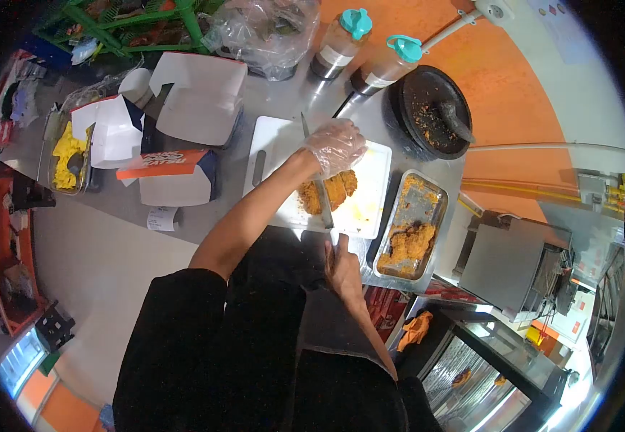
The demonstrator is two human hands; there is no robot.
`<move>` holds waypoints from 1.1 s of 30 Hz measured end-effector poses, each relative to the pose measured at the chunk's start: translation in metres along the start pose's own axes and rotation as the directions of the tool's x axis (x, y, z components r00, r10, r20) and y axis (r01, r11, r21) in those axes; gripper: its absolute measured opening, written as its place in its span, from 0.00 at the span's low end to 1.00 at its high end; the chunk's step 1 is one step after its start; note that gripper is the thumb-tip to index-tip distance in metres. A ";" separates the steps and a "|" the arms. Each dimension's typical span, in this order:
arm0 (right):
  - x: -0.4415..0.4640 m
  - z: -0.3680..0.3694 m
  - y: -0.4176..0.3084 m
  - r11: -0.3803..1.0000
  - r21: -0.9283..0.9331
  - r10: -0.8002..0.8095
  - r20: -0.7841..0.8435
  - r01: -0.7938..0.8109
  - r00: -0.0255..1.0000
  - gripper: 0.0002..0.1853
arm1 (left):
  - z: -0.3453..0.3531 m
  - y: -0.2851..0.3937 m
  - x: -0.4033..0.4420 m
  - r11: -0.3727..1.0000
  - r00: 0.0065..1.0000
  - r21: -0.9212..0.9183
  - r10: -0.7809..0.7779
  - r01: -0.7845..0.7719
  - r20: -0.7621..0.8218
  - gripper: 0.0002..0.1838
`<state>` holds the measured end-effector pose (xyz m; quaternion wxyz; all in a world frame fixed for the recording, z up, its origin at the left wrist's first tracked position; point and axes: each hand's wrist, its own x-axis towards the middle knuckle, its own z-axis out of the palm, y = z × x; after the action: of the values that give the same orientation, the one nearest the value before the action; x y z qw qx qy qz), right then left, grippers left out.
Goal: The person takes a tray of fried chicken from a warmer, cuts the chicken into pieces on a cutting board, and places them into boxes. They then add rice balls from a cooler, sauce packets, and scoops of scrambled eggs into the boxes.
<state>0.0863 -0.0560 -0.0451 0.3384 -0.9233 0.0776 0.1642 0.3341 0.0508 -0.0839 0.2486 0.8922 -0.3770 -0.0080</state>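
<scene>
A white cutting board point(371, 162) lies on the metal table, with a browned breaded cutlet point(336, 191) cut into pieces on it. My right hand point(343, 268), bare, is closed around the handle of a long knife point(324, 205) at the board's near edge. The blade crosses the cutlet and its tip shows beyond my left wrist. My left hand point(336, 146) wears a clear plastic glove and is over the blade and the far side of the cutlet, fingers curled together; what they hold is hidden.
Right of the board is a metal tray point(438, 198) with breaded pieces; behind it sits a dark mortar point(413, 133) with a pestle. Two teal-lidded bottles point(335, 52) point(388, 68) stand at the back. Open boxes point(204, 97) and a yellow-food container point(64, 158) are left.
</scene>
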 end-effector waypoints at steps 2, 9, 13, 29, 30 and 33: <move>0.001 0.002 -0.003 0.998 -0.050 0.025 0.003 -0.024 1.000 0.15 | 0.002 -0.001 0.003 1.000 1.000 0.001 -0.010 0.010 0.028 0.14; 0.003 0.019 0.004 0.994 -0.089 0.059 -0.023 -0.061 0.998 0.13 | 0.015 -0.005 0.007 0.996 0.996 0.018 0.087 -0.088 0.033 0.14; 0.006 0.026 0.008 0.997 -0.045 0.053 -0.044 -0.055 0.998 0.13 | 0.024 -0.002 0.005 0.994 0.995 -0.058 0.090 -0.092 -0.030 0.16; -0.003 0.024 0.003 0.999 0.004 -0.033 -0.138 0.034 0.990 0.14 | 0.003 0.003 0.011 0.988 0.988 -0.063 0.136 -0.140 -0.070 0.15; -0.003 0.023 0.002 0.999 0.004 -0.034 -0.138 0.035 0.990 0.14 | 0.002 0.003 0.012 0.990 0.991 -0.062 0.122 -0.125 -0.053 0.15; 0.001 0.021 -0.002 0.999 0.009 0.031 -0.089 -0.031 0.996 0.14 | 0.002 0.003 0.010 0.994 0.996 -0.057 0.089 -0.090 -0.017 0.15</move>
<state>0.0820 -0.0409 -0.0596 0.3353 -0.9272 0.1074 0.1278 0.3391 0.0410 -0.0823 0.2772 0.8669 -0.4144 -0.0011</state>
